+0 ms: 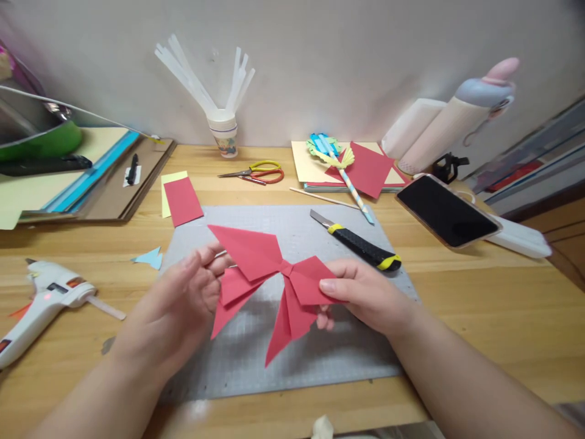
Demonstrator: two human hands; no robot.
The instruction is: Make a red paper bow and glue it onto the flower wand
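A red folded-paper bow [256, 256] is held up over the grey cutting mat [256, 366], with two pointed tails hanging down. My right hand [365, 292] pinches its right loop, thumb in front and fingers behind. At the bow's left side, my left hand [178, 305] is open with the palm turned inward. Its fingertips are partly hidden behind the upper left loop, so I cannot tell whether they touch the paper. Past the right hand, a black and yellow utility knife [365, 247] lies on the mat with its blade out.
A white glue gun [55, 299] and a light-blue paper scrap [150, 258] lie left. Behind the mat are scissors [260, 172], a paper cup [223, 137] of glue sticks, a red paper rectangle [183, 201] and a paper flower [324, 146]. A phone [448, 207] rests right.
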